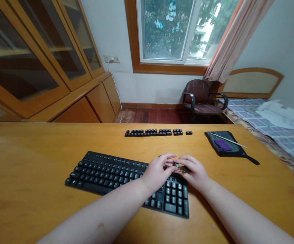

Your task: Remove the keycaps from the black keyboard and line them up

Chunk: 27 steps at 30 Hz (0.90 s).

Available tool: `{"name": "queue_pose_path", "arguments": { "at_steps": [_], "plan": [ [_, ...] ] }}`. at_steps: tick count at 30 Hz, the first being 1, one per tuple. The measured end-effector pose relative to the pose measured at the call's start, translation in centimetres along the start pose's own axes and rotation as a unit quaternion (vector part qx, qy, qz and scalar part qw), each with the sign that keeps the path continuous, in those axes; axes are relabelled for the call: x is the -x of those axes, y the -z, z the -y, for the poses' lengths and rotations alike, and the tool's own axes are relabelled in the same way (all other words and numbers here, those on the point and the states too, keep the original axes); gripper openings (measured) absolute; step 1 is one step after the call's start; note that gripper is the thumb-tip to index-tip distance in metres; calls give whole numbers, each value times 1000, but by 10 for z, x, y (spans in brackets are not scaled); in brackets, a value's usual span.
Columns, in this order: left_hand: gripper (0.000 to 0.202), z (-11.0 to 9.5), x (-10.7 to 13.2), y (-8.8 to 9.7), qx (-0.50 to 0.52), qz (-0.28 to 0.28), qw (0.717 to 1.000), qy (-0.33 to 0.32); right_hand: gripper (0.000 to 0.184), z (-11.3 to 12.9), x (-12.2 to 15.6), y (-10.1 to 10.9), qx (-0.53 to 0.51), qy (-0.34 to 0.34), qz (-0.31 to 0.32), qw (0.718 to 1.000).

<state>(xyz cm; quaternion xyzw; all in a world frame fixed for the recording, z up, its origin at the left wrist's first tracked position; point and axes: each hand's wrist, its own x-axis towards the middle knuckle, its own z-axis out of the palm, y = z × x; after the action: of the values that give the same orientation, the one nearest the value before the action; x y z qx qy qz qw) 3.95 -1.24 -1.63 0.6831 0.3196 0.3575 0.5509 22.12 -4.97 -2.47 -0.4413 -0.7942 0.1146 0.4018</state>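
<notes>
A black computer keyboard (111,174) lies at a slant on the wooden table, its number pad nearest my right hand. Its far rows show bare key stems without caps, while the nearer rows carry theirs. Over the keyboard's upper right part, my left hand (160,167) has its fingers bent in a pinch, close against the other hand. My right hand (194,171) is closed around a small black piece (185,168), too small to identify surely. A tiny greyish bit (176,165) shows between both hands' fingertips. Loose black keycaps (149,133) stand in rows near the table's far edge.
At the right of the wooden table (40,162) lies a dark pouch (220,149) with a purple cloth (222,145) and a thin pale stick (229,140) on it. Beyond the table stand a brown office chair (199,96), a glass-door cabinet (67,78) and a bed (281,115).
</notes>
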Motion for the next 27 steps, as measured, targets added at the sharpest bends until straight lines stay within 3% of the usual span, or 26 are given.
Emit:
{"name": "queue_pose_path", "arguments": {
  "at_steps": [6,9,12,15,18,27],
  "plan": [
    [33,-11,2,1,-110,-25,993,-31,23,-9,2,-1,22,-51,-63,996],
    [23,-16,3,3,-152,-15,987,-39,22,-22,-11,16,77,-137,-139,978],
    [18,-18,3,3,-178,3,983,-50,27,-51,-36,44,144,-276,-172,935],
    [17,-18,3,3,-182,9,982,-58,27,-88,-59,66,174,-387,-135,896],
    [17,-16,4,3,-181,10,982,-55,28,-118,-67,70,225,-441,-100,863],
    [17,-19,5,3,-178,16,983,-50,29,-144,-59,59,302,-445,0,843]
  ]
}}
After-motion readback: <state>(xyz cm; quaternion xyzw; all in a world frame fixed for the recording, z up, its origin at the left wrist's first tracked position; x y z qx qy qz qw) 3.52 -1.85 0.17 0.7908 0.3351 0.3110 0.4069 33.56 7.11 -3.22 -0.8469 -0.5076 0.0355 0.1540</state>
